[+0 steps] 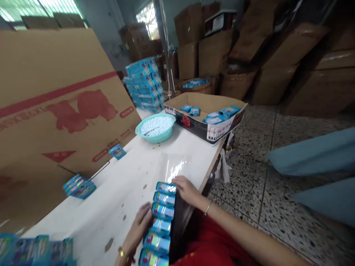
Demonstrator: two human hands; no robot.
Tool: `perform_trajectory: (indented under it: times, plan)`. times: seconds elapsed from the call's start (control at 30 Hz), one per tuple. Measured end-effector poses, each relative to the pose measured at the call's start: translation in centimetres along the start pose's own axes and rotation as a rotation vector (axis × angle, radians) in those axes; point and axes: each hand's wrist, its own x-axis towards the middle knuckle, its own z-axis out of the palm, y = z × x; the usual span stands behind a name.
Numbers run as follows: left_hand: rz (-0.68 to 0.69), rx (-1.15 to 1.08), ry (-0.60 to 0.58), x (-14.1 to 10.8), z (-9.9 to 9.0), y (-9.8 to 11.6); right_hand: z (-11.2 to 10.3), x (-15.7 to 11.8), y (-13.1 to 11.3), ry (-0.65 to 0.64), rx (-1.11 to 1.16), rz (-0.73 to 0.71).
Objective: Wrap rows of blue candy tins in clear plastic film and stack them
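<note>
A row of several small blue packs (pixel 163 211) with shiny fronts runs along the near edge of the white table. My left hand (pixel 141 221), a gold-coloured band at its wrist, presses its closed fingers against the left side of the row. At the far end, my right hand (pixel 187 189) curls its fingers at the right corner of the last pack. Just beyond the row a clear plastic bag (pixel 176 166) lies flat and catches the light. The right fingertips are close to its near edge; whether they touch it I cannot tell.
A turquoise bowl (pixel 155 138) of small pale beads and an open carton (pixel 194 125) with blue packs stand farther back. A large cardboard box (pixel 55 85) borders the left. Loose packs (pixel 80 186) lie beside it. Stacked blue packs (pixel 145 85) rise behind. Someone's blue-clothed legs (pixel 313 151) are at right.
</note>
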Motion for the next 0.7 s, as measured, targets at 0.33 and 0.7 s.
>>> perform_trajectory:
  times: [0.33,0.7]
  plan:
    - [0.646,0.958,0.016,7.8,0.6,3.1,-1.1,-1.6,-2.1,-0.076,-0.428,0.133]
    - [0.607,0.795,0.087,9.7,1.0,4.1,-1.7,1.4,-5.3,0.064,-0.498,0.135]
